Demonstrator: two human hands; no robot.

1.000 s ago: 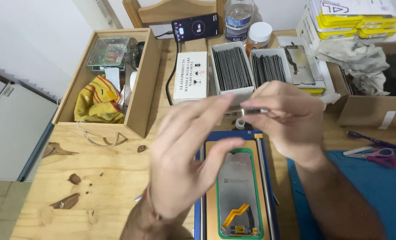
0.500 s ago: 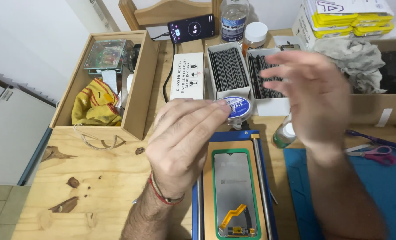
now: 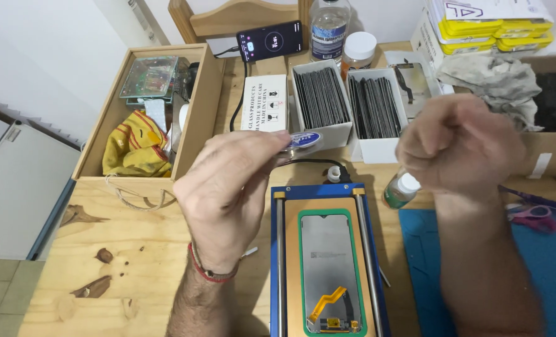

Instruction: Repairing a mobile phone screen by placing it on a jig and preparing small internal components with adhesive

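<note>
Tape roll (image 3: pixel 303 141) is pinched in the left hand (image 3: pixel 228 187), raised over the jig's (image 3: pixel 328 268) far end. A panel (image 3: pixel 323 256) is already seated in the jig. The right hand (image 3: pixel 459 146) is fisted; nothing can be told inside it.

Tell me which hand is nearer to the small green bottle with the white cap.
Right. The right hand hovers directly above the green bottle, partly covering it; the left hand is well off to its left, holding a blue-labelled spool.
</note>
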